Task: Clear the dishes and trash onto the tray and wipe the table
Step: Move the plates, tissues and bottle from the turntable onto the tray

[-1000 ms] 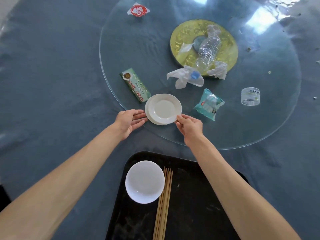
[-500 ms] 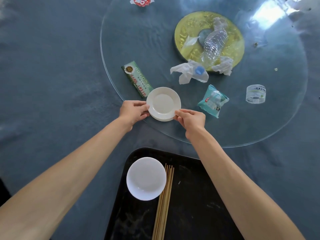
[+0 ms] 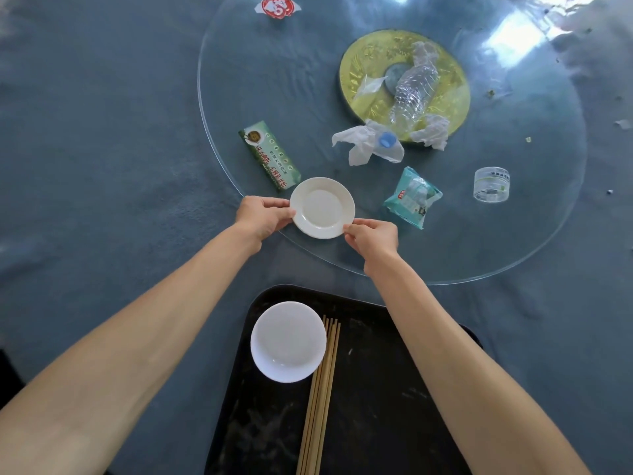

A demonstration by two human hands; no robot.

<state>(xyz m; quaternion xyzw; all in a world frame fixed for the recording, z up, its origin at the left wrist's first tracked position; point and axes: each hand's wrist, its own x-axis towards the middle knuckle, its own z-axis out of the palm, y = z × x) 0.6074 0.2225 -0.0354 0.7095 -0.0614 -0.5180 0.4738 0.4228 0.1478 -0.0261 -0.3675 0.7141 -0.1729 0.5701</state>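
Note:
A small white plate (image 3: pixel 322 207) sits at the near edge of the glass turntable (image 3: pixel 274 80). My left hand (image 3: pixel 262 214) grips its left rim and my right hand (image 3: pixel 371 236) pinches its right rim. Close to me lies a black tray (image 3: pixel 394 406) holding a white bowl (image 3: pixel 287 341) and several wooden chopsticks (image 3: pixel 320 395). Trash lies on the turntable: a green chopstick wrapper (image 3: pixel 269 154), a crushed plastic bottle (image 3: pixel 412 92), crumpled white tissues (image 3: pixel 363 142), a teal wet-wipe packet (image 3: pixel 412 197), a clear plastic cup (image 3: pixel 491 185) and a red-and-white wrapper (image 3: pixel 277 6).
A blue cloth (image 3: pixel 102 132) covers the table under the glass. A gold disc (image 3: pixel 363 70) marks the turntable's centre. Small crumbs (image 3: pixel 527 139) dot the right side.
Both hands have closed onto the plate's rim. The stacked plates now look aligned as one, and the view has shifted slightly.

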